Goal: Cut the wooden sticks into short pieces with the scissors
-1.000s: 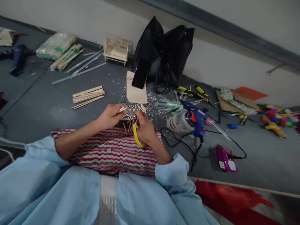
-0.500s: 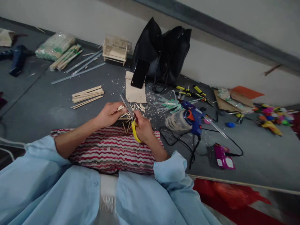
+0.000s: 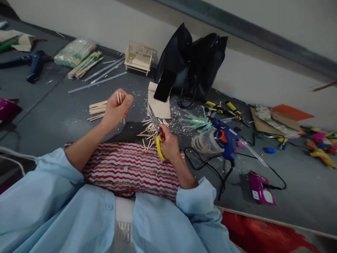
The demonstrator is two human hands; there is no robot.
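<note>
The short sticks (image 3: 120,97) stand up out of the left hand (image 3: 116,111), left of centre in the frame and lifted clear of the floor (image 3: 52,116). The fingers are clenched round them with the thumb across the front, so only the top ends and one lower tip show. They are thin, pale, bare wood, a few side by side, with ends about level.

The grip seems to bear on their middles only. I judge that one slack finger would let a stick slide down and drop among the cut bits (image 3: 150,131) scattered at mid-frame, where it would be hard to tell from the rest.

The scissors (image 3: 153,119) are in the right hand (image 3: 170,147), just right of centre. The fingers are closed through the yellow loop. The steel blades point up and to the left, toward the other hand, and look shut or nearly so. The hands are apart, but the tips aim at the left wrist, so a hasty move together could nick it.

The striped cloth (image 3: 131,168) lies below both hands. The long sticks (image 3: 98,109) lie on the floor behind the left hand. Above centre, a phone (image 3: 165,85) leans on a black bag (image 3: 195,66). To the right lies a blue glue gun (image 3: 223,137). Its cord (image 3: 202,161) loops near the right wrist and could snag a sleeve.
</note>
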